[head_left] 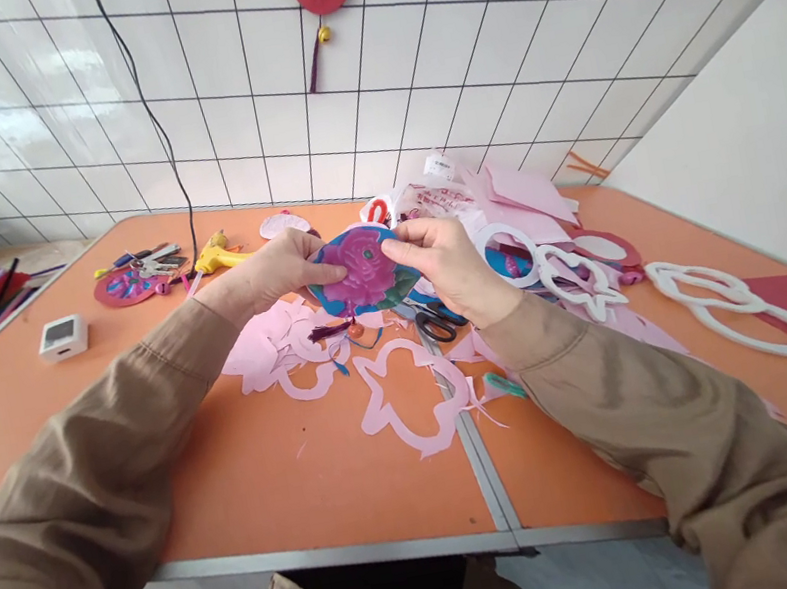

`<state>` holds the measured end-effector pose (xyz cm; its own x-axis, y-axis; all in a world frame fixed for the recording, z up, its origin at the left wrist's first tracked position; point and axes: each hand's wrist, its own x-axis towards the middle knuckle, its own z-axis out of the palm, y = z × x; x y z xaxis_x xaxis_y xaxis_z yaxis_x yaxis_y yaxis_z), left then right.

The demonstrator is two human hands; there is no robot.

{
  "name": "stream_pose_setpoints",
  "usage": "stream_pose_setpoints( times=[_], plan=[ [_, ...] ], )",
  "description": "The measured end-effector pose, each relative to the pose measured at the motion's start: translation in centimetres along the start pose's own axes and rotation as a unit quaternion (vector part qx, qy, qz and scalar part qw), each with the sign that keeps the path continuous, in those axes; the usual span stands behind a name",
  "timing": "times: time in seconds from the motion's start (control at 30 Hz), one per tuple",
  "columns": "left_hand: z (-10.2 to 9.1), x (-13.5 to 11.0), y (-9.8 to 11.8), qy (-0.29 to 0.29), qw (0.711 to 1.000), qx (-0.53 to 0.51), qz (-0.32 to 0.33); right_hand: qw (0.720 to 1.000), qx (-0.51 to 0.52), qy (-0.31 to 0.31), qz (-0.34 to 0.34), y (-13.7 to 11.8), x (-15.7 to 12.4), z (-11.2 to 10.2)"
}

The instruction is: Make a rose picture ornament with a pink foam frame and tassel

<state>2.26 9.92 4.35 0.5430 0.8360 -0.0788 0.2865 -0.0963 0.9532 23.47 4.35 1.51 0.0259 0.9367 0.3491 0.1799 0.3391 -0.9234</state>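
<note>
My left hand (304,262) and right hand (446,260) are both closed in a pinch on opposite edges of a rounded, thin-looking piece printed with a magenta flower, green leaf and blue ground (363,269); it is held between them, above the table. My left thumb lies flat on its face, my right thumb presses near the opposite rim, and most of the fingers behind are hidden. To handle it well, I judge that an even, light pinch at the rim suits it best, tight enough to hold the face flat but not so hard as to crease the print. Just below is a dark tassel with an orange bead (356,329); I cannot tell whether it is attached, so I would give it slack. Nearer me lies a pink, jagged-edged paper cut-out (377,417), with black-handled scissors (439,340) beyond it; I would hold the piece well above them, to avoid snagging. To the left, past the loose pink paper scraps (258,351), a yellow glue gun (217,254) rests on the orange table (247,498), in front of the white tiled wall (217,72).
</note>
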Motion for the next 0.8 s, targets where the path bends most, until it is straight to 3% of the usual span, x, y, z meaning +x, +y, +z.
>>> stream_pose_setpoints(
  times=[0.1, 0.2, 0.37, 0.47, 0.63, 0.73, 0.8],
  plan=[
    [-0.4, -0.2, 0.1, 0.010, 1.000, 0.009, -0.002, 1.000, -0.016, 0.009, 0.003, -0.1, 0.2, -0.2],
    [-0.8, -0.6, 0.4, 0.003, 1.000, 0.023, -0.010, 0.994, -0.098, 0.024, -0.031, -0.1, 0.2, -0.3],
    [-1.7, -0.9, 0.6, -0.010, 0.999, 0.040, -0.022, 0.965, -0.237, 0.044, -0.097, -0.3, -0.1, -0.3],
    [-2.4, -0.7, 0.5, -0.008, 0.999, 0.038, -0.024, 0.954, -0.267, 0.054, -0.126, -0.4, -0.3, -0.3],
    [-4.9, -0.4, 0.1, 0.001, 0.999, 0.026, -0.043, 0.982, -0.170, 0.025, -0.083, -0.8, -0.3, -0.3],
    [-6.6, -0.3, -0.6, -0.035, 0.995, 0.068, -0.064, 0.996, -0.082, 0.001, -0.032, -1.0, -0.2, -0.1],
    [-7.2, -0.1, -1.0, -0.009, 0.991, 0.127, -0.050, 0.999, -0.043, 0.000, 0.002, -1.1, -0.2, 0.0]
  ],
)
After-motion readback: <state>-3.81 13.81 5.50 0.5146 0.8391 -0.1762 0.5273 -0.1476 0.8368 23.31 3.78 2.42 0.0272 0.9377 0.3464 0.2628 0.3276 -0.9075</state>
